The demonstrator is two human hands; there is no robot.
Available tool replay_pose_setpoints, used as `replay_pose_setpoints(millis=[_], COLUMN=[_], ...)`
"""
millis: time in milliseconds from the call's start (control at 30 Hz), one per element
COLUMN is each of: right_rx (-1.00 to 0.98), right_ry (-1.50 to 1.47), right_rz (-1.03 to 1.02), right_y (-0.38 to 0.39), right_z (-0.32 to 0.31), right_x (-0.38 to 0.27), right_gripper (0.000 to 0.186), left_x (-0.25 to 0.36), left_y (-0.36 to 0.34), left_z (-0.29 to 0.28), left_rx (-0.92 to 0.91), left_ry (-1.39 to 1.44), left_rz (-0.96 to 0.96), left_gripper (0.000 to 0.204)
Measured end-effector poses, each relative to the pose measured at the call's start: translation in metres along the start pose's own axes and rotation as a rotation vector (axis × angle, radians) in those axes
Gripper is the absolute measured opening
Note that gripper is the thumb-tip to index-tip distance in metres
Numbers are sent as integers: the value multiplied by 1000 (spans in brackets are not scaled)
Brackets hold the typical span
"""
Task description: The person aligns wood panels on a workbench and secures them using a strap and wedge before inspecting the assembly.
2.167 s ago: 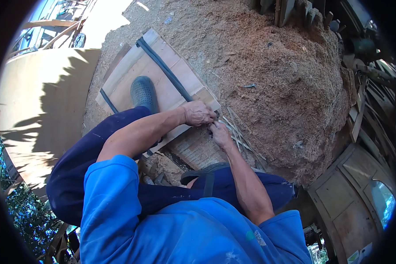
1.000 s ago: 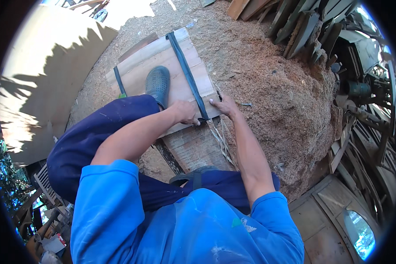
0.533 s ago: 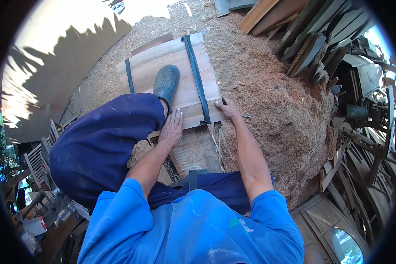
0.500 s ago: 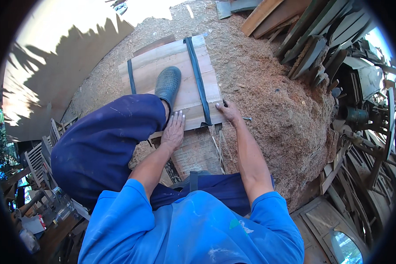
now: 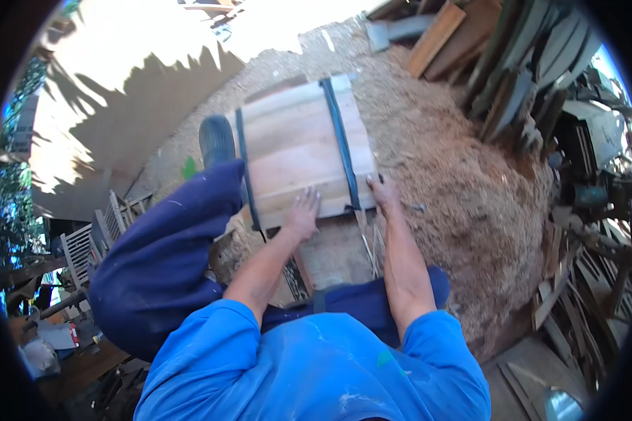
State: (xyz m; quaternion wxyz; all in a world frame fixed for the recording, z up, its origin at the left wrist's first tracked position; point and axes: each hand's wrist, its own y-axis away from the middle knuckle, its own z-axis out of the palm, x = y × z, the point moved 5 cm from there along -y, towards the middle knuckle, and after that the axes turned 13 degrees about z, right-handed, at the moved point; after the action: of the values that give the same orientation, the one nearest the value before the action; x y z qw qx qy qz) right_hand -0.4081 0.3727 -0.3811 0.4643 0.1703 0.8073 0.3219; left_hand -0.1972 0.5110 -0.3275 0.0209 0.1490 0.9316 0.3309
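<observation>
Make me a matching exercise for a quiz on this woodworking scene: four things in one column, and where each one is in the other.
Things:
1. left hand
2. right hand
3. boot
4. sawdust heap

Places:
A. at the panel's left edge
B. flat on the panel's near edge
C. right of the panel
D. at the dark strap on the panel's near right corner

The panel is light wood, with a strap across it.

Pairs: 1-B, 2-D, 3-A, 4-C
</observation>
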Motion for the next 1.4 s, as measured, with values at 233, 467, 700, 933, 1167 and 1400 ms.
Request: replay_pose_setpoints(millis=[233, 467, 700, 933, 1167, 1400], right_rx=[-97, -89, -32, 171, 128, 92], right_ry=[-68, 52, -372, -87, -190, -234], right_rz=[8, -87, 86, 175, 370, 389], right_y=[-46, -38, -28, -13, -23, -15], right_z=[-16, -12, -36, -64, -12, 12], right_x=[125, 83, 80, 99, 67, 61], right_gripper=[47, 45, 51, 50, 62, 73], left_x=[60, 42, -34, -197, -189, -199], left_y=[-20, -15, -7, 66, 52, 60], left_z=[27, 37, -19, 77, 163, 176], left_rx=[-44, 14, 433, 1128, 749, 741], left_ry=[201, 219, 945, 928, 1622, 1613], left_rz=[156, 108, 264, -576, -527, -560], left_gripper=[115, 112, 65, 53, 65, 64])
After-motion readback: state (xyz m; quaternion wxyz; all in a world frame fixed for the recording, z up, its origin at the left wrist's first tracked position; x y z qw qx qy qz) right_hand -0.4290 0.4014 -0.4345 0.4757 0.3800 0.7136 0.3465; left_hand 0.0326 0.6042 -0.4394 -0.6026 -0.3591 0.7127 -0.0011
